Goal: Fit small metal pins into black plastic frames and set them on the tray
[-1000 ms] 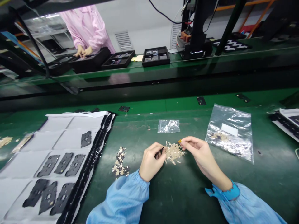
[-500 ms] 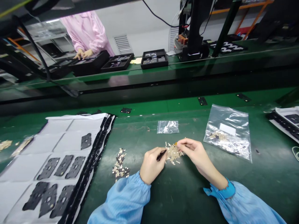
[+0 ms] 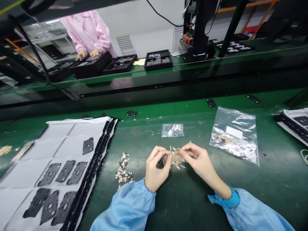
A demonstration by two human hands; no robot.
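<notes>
My left hand (image 3: 157,168) pinches a thin black part (image 3: 161,160), largely hidden by the fingers; its exact kind does not show. Just right of it lies a pile of small beige pieces (image 3: 178,159) on the bench. My right hand (image 3: 196,158) is closed in a pinch at the pile's upper right edge, with a tiny amber spot at its fingertips; what it holds is too small to make out. A second heap of black and beige bits (image 3: 124,171) lies left of my left hand.
Left stands a white compartmented tray (image 3: 56,144) holding several flat black plates (image 3: 49,175). A small clear bag (image 3: 172,131) and a larger zip bag of pieces (image 3: 234,138) lie beyond my hands. Across the belt (image 3: 156,110), which carries black plates, a person in pink (image 3: 90,32) works at black trays.
My left hand has turned and its fingers have opened out somewhat around the black part. My right fingertips have moved slightly left and down. Plates on the belt have shifted right.
</notes>
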